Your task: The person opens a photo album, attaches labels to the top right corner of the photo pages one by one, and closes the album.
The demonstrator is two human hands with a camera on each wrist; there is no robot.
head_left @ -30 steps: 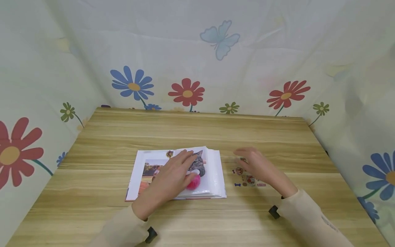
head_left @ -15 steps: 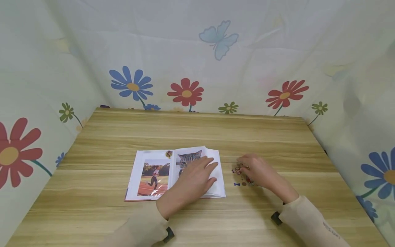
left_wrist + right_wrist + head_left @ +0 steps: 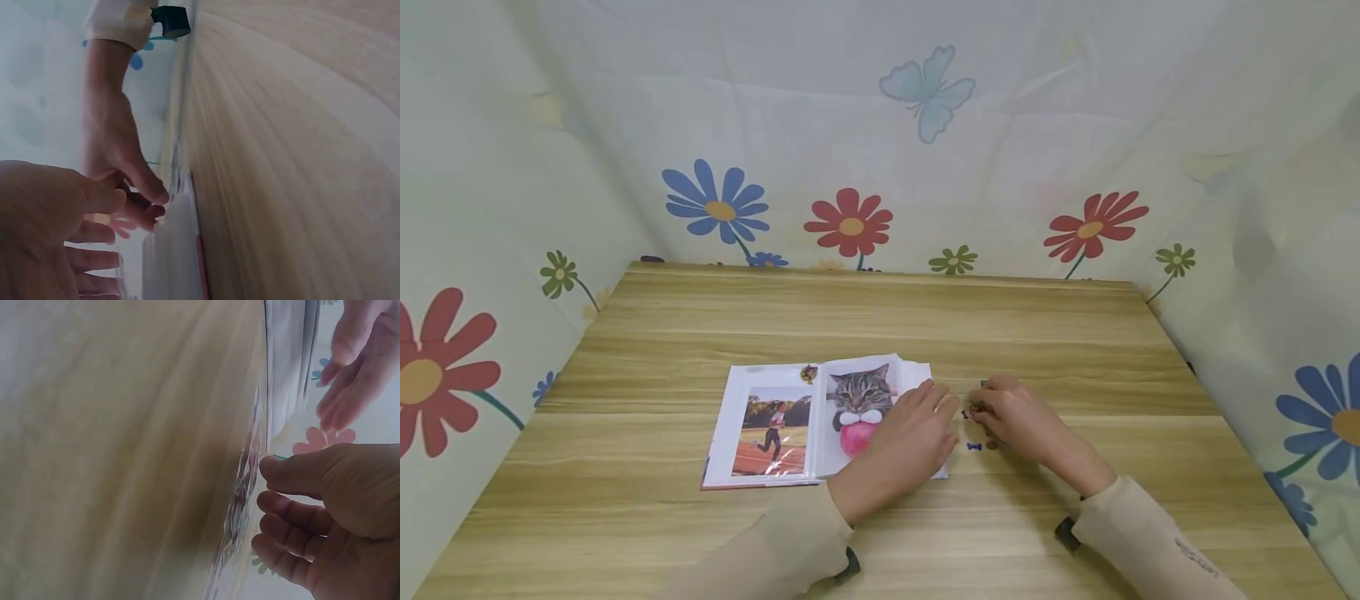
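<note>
Left hand (image 3: 908,435) shifted rightward, stickers (image 3: 974,447) partly hidden

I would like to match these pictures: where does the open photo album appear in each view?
Head: the album lies below the middle, slightly left of centre.
Left wrist: the album is at the bottom, left of centre, nearly edge-on.
Right wrist: the album is at the top, right of centre, also nearly edge-on.
Shared landmark: the wooden tabletop.

Wood table (image 3: 880,325) w/ light & dark stripes. Pale walls (image 3: 587,100) w/ red, blue & green flowers (image 3: 848,223), plus 1 blue butterfly (image 3: 929,93). Soft lt.
</note>
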